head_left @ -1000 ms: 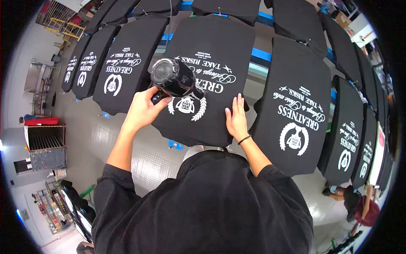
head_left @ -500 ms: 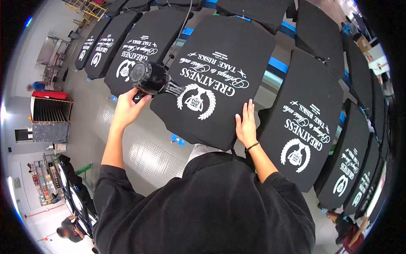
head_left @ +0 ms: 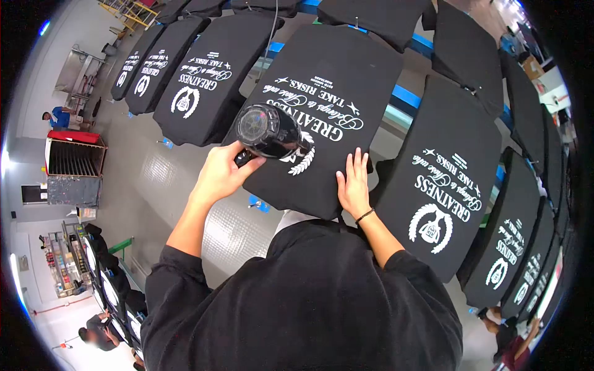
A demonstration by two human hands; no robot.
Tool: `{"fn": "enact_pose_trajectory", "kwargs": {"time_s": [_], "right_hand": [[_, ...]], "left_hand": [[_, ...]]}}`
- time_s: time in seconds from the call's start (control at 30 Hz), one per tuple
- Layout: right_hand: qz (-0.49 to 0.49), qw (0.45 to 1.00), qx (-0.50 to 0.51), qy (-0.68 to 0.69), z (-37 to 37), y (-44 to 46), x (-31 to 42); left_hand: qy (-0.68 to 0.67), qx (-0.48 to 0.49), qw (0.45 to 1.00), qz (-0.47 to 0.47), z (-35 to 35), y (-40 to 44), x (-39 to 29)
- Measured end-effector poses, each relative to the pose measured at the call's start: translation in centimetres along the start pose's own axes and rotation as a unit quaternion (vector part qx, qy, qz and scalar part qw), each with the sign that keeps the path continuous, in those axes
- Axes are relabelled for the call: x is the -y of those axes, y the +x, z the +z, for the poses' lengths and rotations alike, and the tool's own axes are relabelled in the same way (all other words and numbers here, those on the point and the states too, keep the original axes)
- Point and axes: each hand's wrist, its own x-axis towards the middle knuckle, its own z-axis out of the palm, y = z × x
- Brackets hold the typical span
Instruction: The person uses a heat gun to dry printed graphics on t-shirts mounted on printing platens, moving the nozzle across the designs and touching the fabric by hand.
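Observation:
My left hand [head_left: 224, 168] is closed round the handle of a black hair dryer [head_left: 263, 131]. The dryer's nozzle hangs over the white wreath print on a black T-shirt [head_left: 346, 68], hiding much of that emblem. The shirt is spread flat over a board and bears white lettering above the wreath, upside down to me. My right hand [head_left: 355, 190], with a dark band at the wrist, lies flat with fingers stretched out at the shirt's right edge near the bottom.
Another printed black shirt [head_left: 442, 167] lies on a board to the right; several more line both sides. Blue rails [head_left: 406, 97] run between boards. A red-topped rack [head_left: 74, 137] stands at left. Co-workers are at far left [head_left: 59, 117], lower left [head_left: 99, 331] and lower right [head_left: 510, 343].
My left hand has moved the hair dryer rightward and slightly down, from the shirt's left edge to over the wreath. My right hand has shifted slightly left. A person in blue now shows at far left.

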Motion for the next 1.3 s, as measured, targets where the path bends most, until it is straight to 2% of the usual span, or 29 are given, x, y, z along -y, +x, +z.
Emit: {"fn": "enact_pose_trajectory", "kwargs": {"time_s": [0.03, 0.1, 0.27, 0.37, 0.57, 0.6, 0.7, 0.77, 1.0, 1.17, 1.23, 1.3], "right_hand": [[0.001, 1.0, 0.001, 0.001, 0.0, -0.1, 0.0], [-0.007, 1.0, 0.001, -0.013, 0.1, -0.1, -0.3], [0.005, 1.0, -0.004, -0.015, -0.1, 0.3, -0.2], [0.007, 1.0, -0.02, 0.001, 0.0, 0.8, -0.2], [0.005, 0.999, -0.037, -0.013, 0.0, 1.4, 0.0], [0.006, 0.999, -0.037, -0.016, 0.0, 1.5, 0.0], [0.005, 0.999, -0.043, -0.026, 0.0, 1.6, -0.2], [0.003, 0.998, -0.054, -0.033, 0.0, 1.7, -0.3], [0.02, 0.994, -0.086, -0.069, -0.9, 2.8, -0.6], [0.06, 0.989, -0.082, -0.104, -1.6, 2.1, -1.3], [0.085, 0.988, -0.062, -0.109, -1.6, 1.8, -1.6], [0.106, 0.986, -0.044, -0.117, -1.1, 1.8, -2.0]], "left_hand": [[0.0, 0.001, 1.0, 0.004, -0.1, 0.4, -0.2], [0.004, 0.019, 0.998, -0.06, -0.2, 1.0, -0.9], [0.009, 0.013, 0.999, -0.03, 0.6, 2.0, -1.5], [0.008, 0.034, 0.997, -0.064, 1.6, 2.9, -2.5], [-0.027, -0.003, 1.0, -0.002, 4.6, 5.2, -3.2], [-0.008, 0.017, 0.999, -0.042, 4.4, 5.3, -3.0], [0.004, 0.007, 0.998, -0.059, 3.5, 5.4, -3.2], [-0.01, -0.009, 1.0, -0.027, 3.5, 5.3, -3.0], [0.013, 0.017, 0.998, -0.059, 3.9, 5.8, -3.2], [0.029, -0.052, 0.991, -0.122, -0.4, 5.3, -0.4], [0.028, -0.125, 0.991, -0.05, -1.3, 5.4, 3.6], [0.067, -0.128, 0.986, -0.083, -3.0, 5.7, 4.7]]}}
